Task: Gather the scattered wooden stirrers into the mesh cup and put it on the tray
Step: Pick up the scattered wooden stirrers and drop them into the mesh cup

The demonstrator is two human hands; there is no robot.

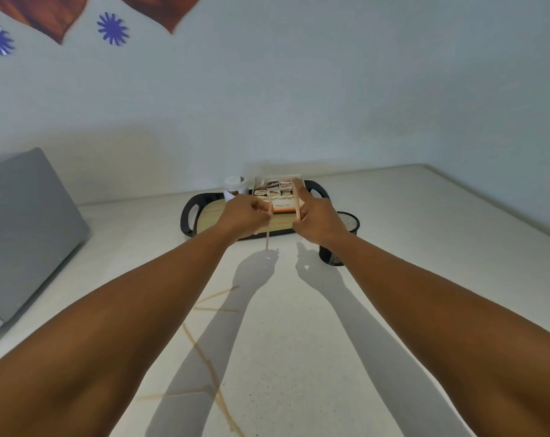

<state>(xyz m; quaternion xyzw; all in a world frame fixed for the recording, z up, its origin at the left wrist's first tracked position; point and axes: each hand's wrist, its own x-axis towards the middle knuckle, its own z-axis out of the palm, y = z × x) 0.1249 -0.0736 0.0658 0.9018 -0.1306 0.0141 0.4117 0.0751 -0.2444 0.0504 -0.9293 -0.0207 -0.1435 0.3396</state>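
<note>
Both my arms reach out over the white counter. My left hand (246, 216) is closed on a thin wooden stirrer (268, 239) that hangs down from it. My right hand (314, 217) pinches another stirrer (297, 200), held nearly upright, index finger extended. Both hands hover above the near edge of the black-handled tray (190, 216) with its wooden floor. The black mesh cup (346, 238) stands on the counter just right of my right wrist, outside the tray. Several more stirrers (204, 357) lie scattered on the counter between my forearms.
On the tray stand a white-lidded jar (235, 186) and a box with printed pictures (275, 192). A grey appliance (27, 231) sits at the left. The wall (298, 89) rises directly behind the tray, and the counter's corner lies at the far right.
</note>
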